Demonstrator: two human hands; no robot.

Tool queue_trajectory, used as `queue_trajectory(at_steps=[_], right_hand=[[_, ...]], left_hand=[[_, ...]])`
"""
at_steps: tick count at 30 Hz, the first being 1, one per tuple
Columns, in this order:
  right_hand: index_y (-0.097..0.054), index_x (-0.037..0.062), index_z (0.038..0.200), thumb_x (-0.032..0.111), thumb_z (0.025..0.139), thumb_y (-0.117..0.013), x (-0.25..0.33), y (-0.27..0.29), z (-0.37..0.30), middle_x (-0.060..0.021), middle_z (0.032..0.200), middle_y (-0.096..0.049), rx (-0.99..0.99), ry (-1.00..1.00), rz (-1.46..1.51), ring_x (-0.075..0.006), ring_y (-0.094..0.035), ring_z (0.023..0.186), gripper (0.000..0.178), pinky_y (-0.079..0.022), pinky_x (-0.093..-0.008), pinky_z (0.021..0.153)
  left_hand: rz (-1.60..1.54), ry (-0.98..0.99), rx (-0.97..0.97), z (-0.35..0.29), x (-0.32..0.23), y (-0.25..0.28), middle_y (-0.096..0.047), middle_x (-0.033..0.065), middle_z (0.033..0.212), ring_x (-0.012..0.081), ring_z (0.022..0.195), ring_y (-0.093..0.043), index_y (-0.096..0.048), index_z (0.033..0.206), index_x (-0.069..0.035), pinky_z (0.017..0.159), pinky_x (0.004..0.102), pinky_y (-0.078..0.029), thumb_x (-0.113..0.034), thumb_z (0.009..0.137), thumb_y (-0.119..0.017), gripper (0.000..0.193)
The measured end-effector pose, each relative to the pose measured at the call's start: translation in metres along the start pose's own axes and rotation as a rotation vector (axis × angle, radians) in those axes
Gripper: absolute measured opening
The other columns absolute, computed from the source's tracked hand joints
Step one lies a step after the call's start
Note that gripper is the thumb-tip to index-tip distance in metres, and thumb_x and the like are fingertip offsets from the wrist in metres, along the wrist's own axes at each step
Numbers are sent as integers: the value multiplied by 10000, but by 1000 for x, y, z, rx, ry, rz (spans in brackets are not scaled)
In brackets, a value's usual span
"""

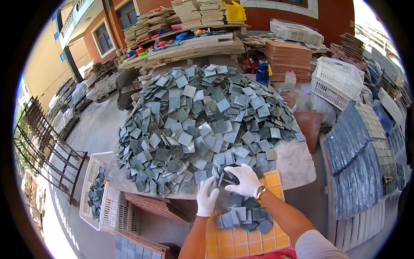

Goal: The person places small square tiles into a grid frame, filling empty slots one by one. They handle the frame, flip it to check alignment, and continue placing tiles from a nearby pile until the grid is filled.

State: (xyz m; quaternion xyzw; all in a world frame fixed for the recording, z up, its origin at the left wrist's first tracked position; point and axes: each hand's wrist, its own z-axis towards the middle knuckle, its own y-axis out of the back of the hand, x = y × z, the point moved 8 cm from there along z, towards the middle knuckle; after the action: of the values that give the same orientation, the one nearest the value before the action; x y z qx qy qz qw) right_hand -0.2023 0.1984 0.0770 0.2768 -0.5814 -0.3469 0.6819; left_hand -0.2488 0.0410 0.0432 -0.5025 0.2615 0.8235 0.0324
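A large heap of square grey-green stone tiles (185, 138) covers the table in front of me. At its near edge my two white-gloved hands face each other. My right hand (244, 181) curls its fingers and thumb round a few dark tiles (221, 178) standing on edge. My left hand (208, 198), a little nearer to me, has fingers and thumb bent about a tile edge, mostly hidden by the glove. Below the hands lies a yellow gridded plastic tray (241, 247), with loose tiles (246, 217) grouped in its upper part.
A white plastic crate (97, 170) with tile pieces stands left of the table (297, 166). Stacked tile sheets (351, 168) sit on the right, near white baskets (338, 80). A blue bottle (262, 71) and reddish boards (288, 58) are behind the heap. A metal rack (47, 151) stands far left.
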Motion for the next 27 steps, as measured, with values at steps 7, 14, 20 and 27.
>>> queue_trajectory(at_steps=[7, 14, 20, 27], right_hand=[[-497, 118, 1235, 288, 721, -737, 13, -5, -81, -145, 1138, -562, -9, -13, 195, -346, -535, 1086, 592, -430, -401, 944], [-568, 70, 1139, 263, 788, -682, 14, 9, -158, -144, 1153, -579, -141, 54, 86, -347, -525, 1105, 416, -427, -420, 927], [-583, 56, 1105, 210, 807, -656, -12, 33, -192, -136, 1116, -604, -280, -170, 76, -313, -575, 1030, 343, -458, -380, 888], [-563, 73, 1114, 254, 769, -695, -26, 19, -74, -129, 1078, -608, -241, -110, -212, -325, -562, 1020, 411, -474, -401, 861]], left_hand=[[-90, 11, 177, -59, -34, -13, -539, 161, 1186, 312, 1129, -512, -537, 1228, -2, 1037, 381, -341, -145, 762, -649, 500], [290, -249, 289, -105, -75, -9, -503, 186, 1240, 366, 1155, -475, -558, 1195, -14, 1027, 443, -344, -303, 783, -672, 516], [393, -94, 270, -170, -71, -15, -275, 282, 1434, 522, 1312, -215, -453, 1335, -51, 1036, 662, -141, -619, 800, -558, 787], [767, -173, 382, -153, -72, -53, -275, 276, 1430, 548, 1311, -180, -508, 1332, -205, 1022, 694, -98, -730, 768, -454, 773]])
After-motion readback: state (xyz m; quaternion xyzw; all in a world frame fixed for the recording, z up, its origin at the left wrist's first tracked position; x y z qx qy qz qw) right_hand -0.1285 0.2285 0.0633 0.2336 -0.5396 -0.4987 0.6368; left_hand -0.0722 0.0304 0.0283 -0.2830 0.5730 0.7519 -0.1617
